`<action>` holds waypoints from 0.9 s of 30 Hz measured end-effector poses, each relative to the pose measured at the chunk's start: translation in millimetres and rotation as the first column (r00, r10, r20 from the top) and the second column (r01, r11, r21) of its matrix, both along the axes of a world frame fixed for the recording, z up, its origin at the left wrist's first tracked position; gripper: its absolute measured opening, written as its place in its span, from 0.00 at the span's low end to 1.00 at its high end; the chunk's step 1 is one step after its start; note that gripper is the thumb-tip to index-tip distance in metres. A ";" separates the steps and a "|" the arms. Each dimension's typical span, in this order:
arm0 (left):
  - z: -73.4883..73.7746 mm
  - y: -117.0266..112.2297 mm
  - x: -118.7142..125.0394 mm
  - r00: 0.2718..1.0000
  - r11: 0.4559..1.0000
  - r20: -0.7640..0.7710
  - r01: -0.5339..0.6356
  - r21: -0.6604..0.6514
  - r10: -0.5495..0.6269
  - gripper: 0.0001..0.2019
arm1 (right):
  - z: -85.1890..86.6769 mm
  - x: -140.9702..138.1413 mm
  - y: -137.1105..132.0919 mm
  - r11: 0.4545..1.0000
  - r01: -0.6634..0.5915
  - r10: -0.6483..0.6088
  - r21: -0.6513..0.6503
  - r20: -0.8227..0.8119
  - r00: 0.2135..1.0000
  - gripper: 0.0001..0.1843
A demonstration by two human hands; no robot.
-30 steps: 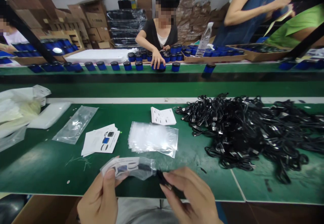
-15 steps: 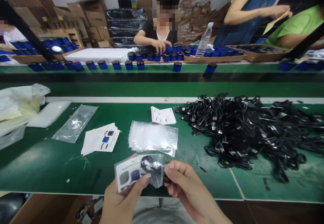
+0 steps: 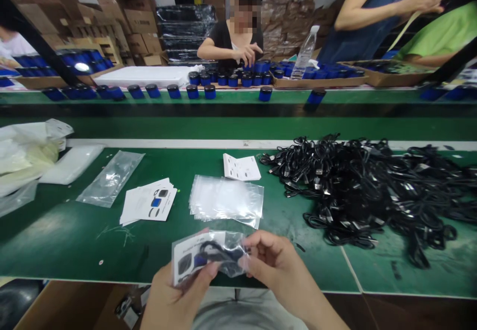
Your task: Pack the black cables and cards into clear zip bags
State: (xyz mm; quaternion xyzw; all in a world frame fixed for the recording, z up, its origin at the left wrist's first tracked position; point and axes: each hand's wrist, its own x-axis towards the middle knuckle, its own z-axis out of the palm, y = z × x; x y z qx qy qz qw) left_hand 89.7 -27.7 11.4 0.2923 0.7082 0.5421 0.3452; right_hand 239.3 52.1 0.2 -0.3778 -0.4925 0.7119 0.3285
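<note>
My left hand [image 3: 184, 290] is closed on a clear plastic bag [image 3: 235, 240] at the table's front edge, its thumb pressed on the front. Inside the bag are a printed leaflet [image 3: 186, 256] and a coiled black cable [image 3: 219, 251]. My right hand [image 3: 278, 260] pinches the bag's right end, where the cable's end is hidden by the fingers. Beyond the hands lies a stack of clear bags [image 3: 223, 198]. Left of it are printed leaflets [image 3: 147, 202], and behind it a folded leaflet [image 3: 243, 167].
A large heap of black cables [image 3: 357, 191] covers the table's right side. A loose plastic bag [image 3: 112, 178] and white packages [image 3: 70, 163] lie at left. Blue jars with dark lids [image 3: 173, 91] line the shelf opposite, where a co-worker's hand [image 3: 248, 54] touches some.
The cable has gone further into the bag; its end outside was visible before. My right hand has shifted onto the bag's end. Across the table, the co-worker's hands have moved right.
</note>
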 end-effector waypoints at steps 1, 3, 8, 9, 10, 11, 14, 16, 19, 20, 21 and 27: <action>-0.4 -0.4 -1.1 1.000 1.000 0.016 0.013 0.006 -0.013 0.18 | -0.4 0.7 -0.1 1.000 -0.026 0.026 -0.013 0.007 1.000 0.20; -2.2 -1.1 -3.1 0.997 0.998 0.049 0.063 0.020 -0.064 0.23 | -1.3 1.1 -0.3 0.995 -0.071 0.073 -0.072 0.022 0.997 0.21; -11.2 -1.0 -6.4 0.982 0.987 0.128 0.124 0.101 -0.137 0.22 | -1.8 -1.7 -0.8 0.976 -0.046 0.035 -0.212 -0.052 0.998 0.22; -12.8 -0.5 -6.7 0.987 0.986 0.099 0.117 0.120 -0.129 0.23 | -1.9 -1.9 -0.9 0.970 -0.048 0.028 -0.239 -0.089 0.996 0.22; -14.1 0.0 -6.8 0.992 0.986 0.060 0.105 0.125 -0.114 0.23 | -2.2 -1.7 -1.0 0.962 -0.065 0.030 -0.265 -0.133 0.991 0.21; -14.8 0.5 -6.9 0.995 0.989 0.019 0.093 0.119 -0.096 0.23 | -2.7 -1.3 -1.4 0.953 -0.091 0.040 -0.288 -0.180 0.983 0.21; -14.5 1.5 -7.6 0.995 0.996 -0.089 0.042 0.081 -0.034 0.16 | -5.7 0.4 -4.4 0.933 -0.167 0.072 -0.319 -0.289 0.955 0.21; -12.8 1.1 -8.7 0.988 0.998 -0.154 0.005 0.067 0.005 0.11 | -9.4 0.9 -8.9 0.943 -0.163 0.083 -0.290 -0.271 0.959 0.19; -9.2 -0.3 -10.6 0.949 0.999 -0.312 -0.034 0.029 0.041 0.08 | -17.0 0.2 -17.8 0.999 -0.043 0.039 -0.033 -0.103 0.994 0.14; -7.9 -0.6 -11.0 0.935 0.999 -0.352 -0.031 0.016 0.034 0.08 | -19.2 -0.2 -20.2 0.993 0.003 0.003 0.115 -0.044 0.999 0.11; -6.6 -0.7 -11.2 0.930 1.000 -0.367 -0.017 -0.002 0.015 0.10 | -20.8 -0.7 -21.8 0.965 0.041 -0.041 0.258 -0.005 0.999 0.08; -0.9 0.8 -8.5 0.981 0.984 -0.167 0.069 -0.167 -0.097 0.11 | -16.9 -3.4 -14.9 0.958 0.026 -0.009 0.287 -0.059 0.998 0.06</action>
